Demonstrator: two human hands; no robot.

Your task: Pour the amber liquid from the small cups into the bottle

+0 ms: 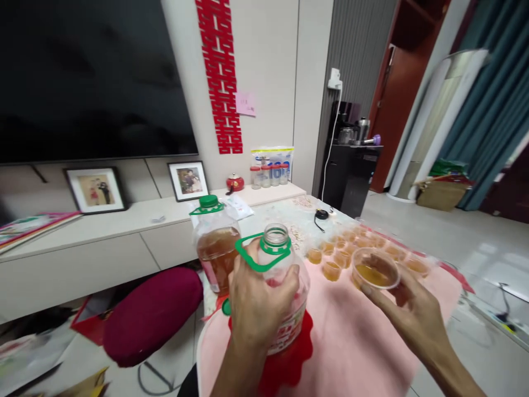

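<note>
My left hand [258,298] is wrapped round the neck and shoulder of an uncapped clear plastic jug [285,309] with a green handle ring; the jug stands on a red mat over a pink cloth [355,342]. My right hand [407,306] holds a small clear plastic cup [374,268] with amber liquid just right of the jug's mouth. A green cap [225,306] lies beside the jug. Behind stands a second jug [216,251], capped green and partly full of amber liquid.
Several small cups of amber liquid [330,259] stand in rows on the table beyond my hands. A dark red cushion [152,314] lies on the floor at left. A white TV cabinet [124,231] with framed photos and jars runs along the wall.
</note>
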